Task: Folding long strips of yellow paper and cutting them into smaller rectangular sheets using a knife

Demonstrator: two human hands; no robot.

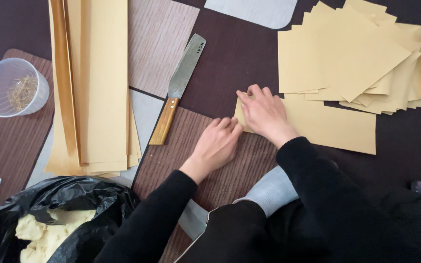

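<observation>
While both hands meet, left hand [219,141] curled, right hand [264,113] flat on yellow sheet [330,127]

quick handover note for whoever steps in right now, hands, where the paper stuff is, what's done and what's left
Left hand: flat on the wood-grain mat, fingertips at the edge of a small tan paper piece.
Right hand: pressing down on that same piece.
Single tan sheet lies just right of the hands; loose pile of cut tan squares behind it.
Stack of long tan strips at left, wooden-handled knife beside it.
Done: many squares cut. Left: the strips remain uncut; the piece under the hands looks unfinished.
</observation>
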